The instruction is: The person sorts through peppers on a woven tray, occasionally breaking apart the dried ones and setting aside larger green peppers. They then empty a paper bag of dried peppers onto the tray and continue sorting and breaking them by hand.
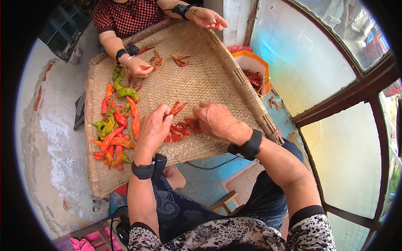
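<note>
Between the thumb and fingers of my left hand is a split red chili pepper, its strips pointing up and right. My right hand is to its right with fingers curled, just above dark red pepper pieces; its fingertips are turned away, so what they may hold is hidden. Opened red peppers lie below and between both hands on a woven tray. Left of my left hand is a pile of whole red and orange peppers, with twisted green peppers farther up.
Across the tray, a person's hand pinches a red pepper piece; their other hand holds a red bit. Split peppers lie near them. An orange-rimmed box with dried peppers stands beyond the tray's raised right rim, by framed window panes.
</note>
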### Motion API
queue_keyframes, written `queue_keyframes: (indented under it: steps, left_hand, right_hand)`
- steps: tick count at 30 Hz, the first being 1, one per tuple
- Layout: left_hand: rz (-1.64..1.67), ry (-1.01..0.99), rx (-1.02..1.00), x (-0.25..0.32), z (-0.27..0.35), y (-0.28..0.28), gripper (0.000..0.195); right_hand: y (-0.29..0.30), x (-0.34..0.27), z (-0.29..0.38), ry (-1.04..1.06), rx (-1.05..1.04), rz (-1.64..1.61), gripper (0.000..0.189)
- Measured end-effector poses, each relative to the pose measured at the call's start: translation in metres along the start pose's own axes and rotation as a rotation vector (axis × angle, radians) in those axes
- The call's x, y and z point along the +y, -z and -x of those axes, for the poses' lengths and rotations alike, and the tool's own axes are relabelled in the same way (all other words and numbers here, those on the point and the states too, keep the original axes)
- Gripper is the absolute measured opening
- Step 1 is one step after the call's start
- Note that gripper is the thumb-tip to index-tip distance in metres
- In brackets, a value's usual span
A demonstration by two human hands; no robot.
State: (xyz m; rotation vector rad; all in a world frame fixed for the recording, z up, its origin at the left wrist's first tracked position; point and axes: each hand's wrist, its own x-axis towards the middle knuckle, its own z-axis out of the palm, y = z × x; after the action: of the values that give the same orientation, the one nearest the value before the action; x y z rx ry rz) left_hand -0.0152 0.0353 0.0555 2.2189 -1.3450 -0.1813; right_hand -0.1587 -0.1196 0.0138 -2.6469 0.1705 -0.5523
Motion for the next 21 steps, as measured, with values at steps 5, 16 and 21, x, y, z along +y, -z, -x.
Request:
queue_keyframes:
  steps: [5,16,21]
  left_hand:
    - [0.126,0.108,-0.024,0.003,0.001,0.001,0.014]
    - [0.478,0.207,-0.104,0.013,-0.007,-0.003,0.015]
    - [0.828,0.211,-0.094,0.013,-0.004,-0.012,0.013]
  right_hand:
    - [0.030,0.011,-0.006,-0.075,0.193,-0.332,0.007]
    - [0.079,0.082,-0.010,-0.364,0.605,0.053,0.016]
    - [0.036,0.015,-0.013,-0.115,0.079,-0.507,0.033]
